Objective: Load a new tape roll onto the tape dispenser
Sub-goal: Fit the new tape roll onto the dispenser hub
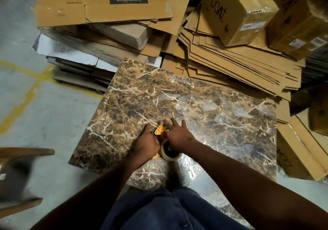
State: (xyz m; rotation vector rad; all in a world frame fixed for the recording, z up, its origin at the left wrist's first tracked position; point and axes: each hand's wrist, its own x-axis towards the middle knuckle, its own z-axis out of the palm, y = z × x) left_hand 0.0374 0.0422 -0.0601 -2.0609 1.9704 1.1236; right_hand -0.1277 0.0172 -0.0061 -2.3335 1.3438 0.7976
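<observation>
An orange tape dispenser (pixel 159 130) lies on the brown marble-patterned table top (pixel 204 105), mostly covered by my hands. A clear tape roll (pixel 170 154) with a dark core sits at the dispenser's near end. My left hand (pixel 146 143) is closed around the dispenser's body and handle. My right hand (pixel 177 134) rests over the dispenser and the roll's upper edge, its fingers spread and pointing away from me. The dispenser's front end is largely hidden between the two hands.
Flattened cardboard sheets (pixel 230 66) are stacked behind and right of the table. Sealed cartons (pixel 237 11) stand at the back right. More flat cardboard (pixel 99 4) is piled at the back left. Grey concrete floor with yellow lines (pixel 26 96) lies to the left.
</observation>
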